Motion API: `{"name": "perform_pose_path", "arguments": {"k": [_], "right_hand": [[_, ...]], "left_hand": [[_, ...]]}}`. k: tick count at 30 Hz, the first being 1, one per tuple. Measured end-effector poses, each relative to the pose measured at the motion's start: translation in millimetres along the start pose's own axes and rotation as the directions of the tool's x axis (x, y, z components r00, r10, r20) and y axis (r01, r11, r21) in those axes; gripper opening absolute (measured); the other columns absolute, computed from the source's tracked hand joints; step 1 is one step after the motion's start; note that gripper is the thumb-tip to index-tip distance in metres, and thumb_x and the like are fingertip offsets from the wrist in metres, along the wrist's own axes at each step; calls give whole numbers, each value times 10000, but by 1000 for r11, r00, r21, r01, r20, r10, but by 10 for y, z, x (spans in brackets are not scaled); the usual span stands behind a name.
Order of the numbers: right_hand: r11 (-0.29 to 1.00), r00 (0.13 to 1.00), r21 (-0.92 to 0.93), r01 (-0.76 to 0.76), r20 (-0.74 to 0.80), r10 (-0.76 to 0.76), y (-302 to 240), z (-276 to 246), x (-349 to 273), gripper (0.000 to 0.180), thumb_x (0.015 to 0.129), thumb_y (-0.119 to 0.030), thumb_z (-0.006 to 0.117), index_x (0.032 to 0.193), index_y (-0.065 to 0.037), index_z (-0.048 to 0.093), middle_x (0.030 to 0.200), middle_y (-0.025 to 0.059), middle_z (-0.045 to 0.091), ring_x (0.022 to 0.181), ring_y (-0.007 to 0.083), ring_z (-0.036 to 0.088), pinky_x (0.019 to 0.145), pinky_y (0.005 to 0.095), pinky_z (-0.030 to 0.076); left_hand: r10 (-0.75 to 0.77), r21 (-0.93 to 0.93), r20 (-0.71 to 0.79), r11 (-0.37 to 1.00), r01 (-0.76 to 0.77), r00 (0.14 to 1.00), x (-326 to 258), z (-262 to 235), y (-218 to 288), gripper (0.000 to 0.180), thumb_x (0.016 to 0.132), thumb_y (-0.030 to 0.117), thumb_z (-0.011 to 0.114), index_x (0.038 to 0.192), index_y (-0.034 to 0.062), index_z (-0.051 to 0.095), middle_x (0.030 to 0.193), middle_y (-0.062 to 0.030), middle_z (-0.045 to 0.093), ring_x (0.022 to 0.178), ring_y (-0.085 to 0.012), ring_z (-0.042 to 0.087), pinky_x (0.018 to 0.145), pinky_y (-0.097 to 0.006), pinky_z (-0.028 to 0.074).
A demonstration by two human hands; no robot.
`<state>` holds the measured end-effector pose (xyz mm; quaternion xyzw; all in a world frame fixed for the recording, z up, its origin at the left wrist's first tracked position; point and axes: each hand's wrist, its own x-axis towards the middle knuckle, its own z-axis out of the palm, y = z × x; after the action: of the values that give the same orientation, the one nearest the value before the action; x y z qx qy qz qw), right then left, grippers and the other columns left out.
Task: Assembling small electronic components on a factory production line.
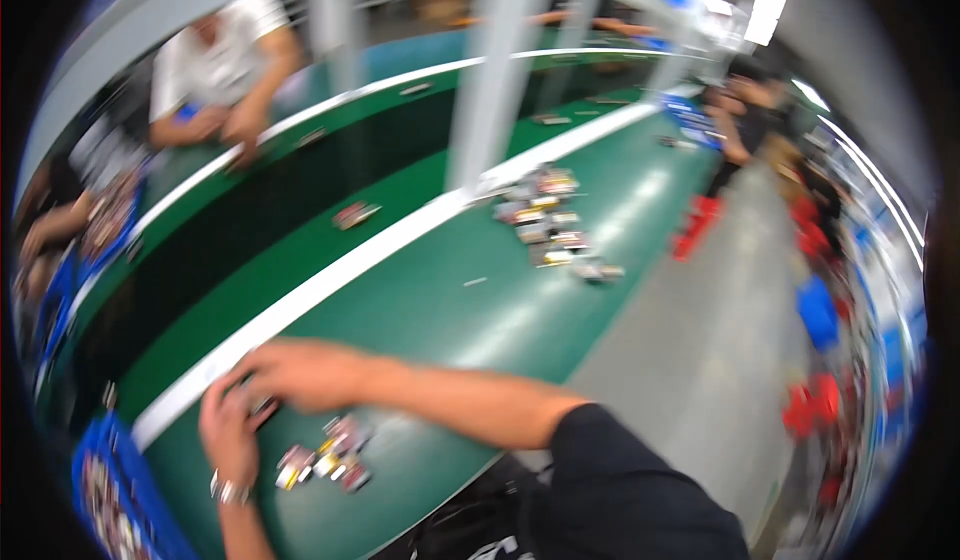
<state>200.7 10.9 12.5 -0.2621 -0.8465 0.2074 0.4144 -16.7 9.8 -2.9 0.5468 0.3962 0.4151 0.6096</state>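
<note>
Component (263,413), small and dark, seems grasped in the joint grip of left hand (228,432) and right hand (312,374); it is best steadied just above the worktop (430,305).

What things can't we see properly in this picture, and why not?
- Head view: the small dark object between the bare left hand and bare right hand; fingers partly cover it, and blur hides its shape.
- Head view: details of the small pink, white and yellow pieces beside the hands; blur smears them.
- Head view: the near end of the blue bin; the lower edge cuts it off.
</note>
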Motion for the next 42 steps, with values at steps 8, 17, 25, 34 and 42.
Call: {"name": "perform_pose_path", "arguments": {"k": [8,17,25,34,42], "right_hand": [[989,986,-89,-118,112,127,-26,-89,16,200,766,-48,705,949,-85,635,1176,72,580,1089,276,565,887,357,514],[967,966,-40,-253,50,255,-44,51,36,94,794,-68,710,885,-64,689,1161,67,587,1085,258,557,867,365,515],[952,951,73,-296,-67,300,-17,145,17,72,801,-69,686,870,-49,695,1109,101,623,1073,260,580,854,361,511],[901,923,255,-352,-63,378,-23,125,-13,97,781,-79,711,864,-32,694,1108,109,641,1049,275,608,891,367,496],[855,918,357,-375,16,396,-23,94,-37,131,771,-91,733,896,-52,718,1174,112,620,1061,281,603,900,368,496]], "left_hand": [[-17,-53,114,998,23,993,27,64,37,293,993,71,463,1274,-9,480,1164,-140,624,1043,-194,635,875,-323,558],[-11,-72,177,997,24,984,37,54,66,292,972,36,447,1259,7,491,1189,-121,616,1046,-164,619,891,-312,529],[29,-178,230,984,13,973,54,-29,6,355,937,4,512,1290,3,466,1216,-142,596,1095,-184,602,937,-324,514],[-16,-116,239,992,45,971,42,-21,35,379,950,34,535,1314,-11,439,1238,-144,580,1125,-187,586,938,-321,513],[6,-126,251,992,26,968,42,-12,44,365,951,27,538,1302,-24,453,1241,-159,576,1118,-188,589,955,-323,502]]}}
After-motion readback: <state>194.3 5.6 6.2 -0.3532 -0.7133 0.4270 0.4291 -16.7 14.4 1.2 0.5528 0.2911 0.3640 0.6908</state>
